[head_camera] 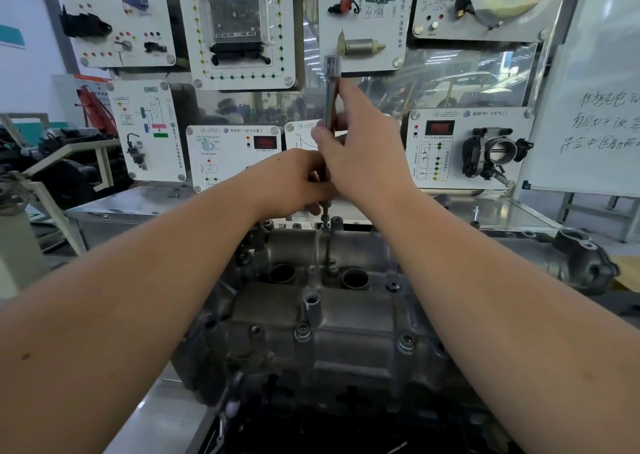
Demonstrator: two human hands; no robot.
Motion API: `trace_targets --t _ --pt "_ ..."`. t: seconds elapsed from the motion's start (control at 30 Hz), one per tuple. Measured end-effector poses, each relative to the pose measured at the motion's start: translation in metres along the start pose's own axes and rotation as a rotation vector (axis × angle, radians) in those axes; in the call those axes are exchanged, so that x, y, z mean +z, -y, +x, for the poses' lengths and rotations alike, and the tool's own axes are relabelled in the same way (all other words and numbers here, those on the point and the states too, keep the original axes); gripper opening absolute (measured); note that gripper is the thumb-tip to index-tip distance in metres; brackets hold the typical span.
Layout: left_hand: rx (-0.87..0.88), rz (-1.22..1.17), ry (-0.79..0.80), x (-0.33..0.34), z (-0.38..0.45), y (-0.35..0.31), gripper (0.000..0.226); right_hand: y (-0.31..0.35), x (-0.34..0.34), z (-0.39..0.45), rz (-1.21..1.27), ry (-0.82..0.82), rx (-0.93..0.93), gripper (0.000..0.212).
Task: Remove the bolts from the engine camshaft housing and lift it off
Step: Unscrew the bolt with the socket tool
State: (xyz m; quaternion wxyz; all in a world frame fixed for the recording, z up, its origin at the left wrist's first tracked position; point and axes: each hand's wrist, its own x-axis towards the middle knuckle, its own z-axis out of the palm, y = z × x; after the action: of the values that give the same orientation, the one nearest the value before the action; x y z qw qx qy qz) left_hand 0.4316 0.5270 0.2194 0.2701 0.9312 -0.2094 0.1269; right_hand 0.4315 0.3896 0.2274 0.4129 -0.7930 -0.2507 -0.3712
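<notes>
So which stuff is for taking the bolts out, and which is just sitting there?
For the job:
- camshaft housing
- bolts, like this one
- long extension bar, gripped by the right hand
- left hand, low on the bar

Just there:
- display boards
- whiteboard
- throttle body

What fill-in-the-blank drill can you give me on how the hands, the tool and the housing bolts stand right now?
1. The long socket tool stands ____ over a bolt at the far edge of the housing.
2. The ____ hand grips the tool's shaft.
3. The left hand holds the tool ____ the right hand.
4. Near bolts sit ____ in the housing.

Missing words: upright; right; below; still
</notes>
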Motion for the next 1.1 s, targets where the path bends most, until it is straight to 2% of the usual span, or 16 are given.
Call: trace_targets --t 0.13,0.3,0.43,0.53,0.83,0.97,1.1 --pt "-0.006 -0.006 -0.006 -0.0010 -0.0004 0.0006 0.008 -0.0006 0.0016 0.0031 -0.030 0.005 0.015 0.039" --pt "0.004 -0.027 0.004 -0.0010 -0.0008 0.0017 0.016 -0.0016 0.0022 0.0023 -0.012 0.002 -0.002 0.041" --pt "0.003 -0.037 -0.006 0.0003 0.0005 0.0011 0.007 -0.0039 0.0013 0.0025 -0.024 -0.019 -0.008 0.039" --pt "-0.002 -0.036 -0.002 0.0008 0.0007 -0.0006 0.012 -0.0057 0.0010 0.0057 -0.029 -0.021 0.006 0.040" --pt "-0.013 0.022 0.005 0.0008 -0.0069 -0.0050 0.005 -0.0023 0.0003 0.0037 0.012 0.005 0.023 0.038" --pt "-0.020 0.024 -0.012 0.0011 -0.0075 -0.0055 0.007 -0.0026 0.0011 0.0010 0.024 0.004 0.024 0.018" --pt "-0.018 0.034 -0.012 0.0013 -0.0055 -0.0051 0.010 -0.0038 0.0015 0.0014 0.041 -0.018 0.009 0.018"
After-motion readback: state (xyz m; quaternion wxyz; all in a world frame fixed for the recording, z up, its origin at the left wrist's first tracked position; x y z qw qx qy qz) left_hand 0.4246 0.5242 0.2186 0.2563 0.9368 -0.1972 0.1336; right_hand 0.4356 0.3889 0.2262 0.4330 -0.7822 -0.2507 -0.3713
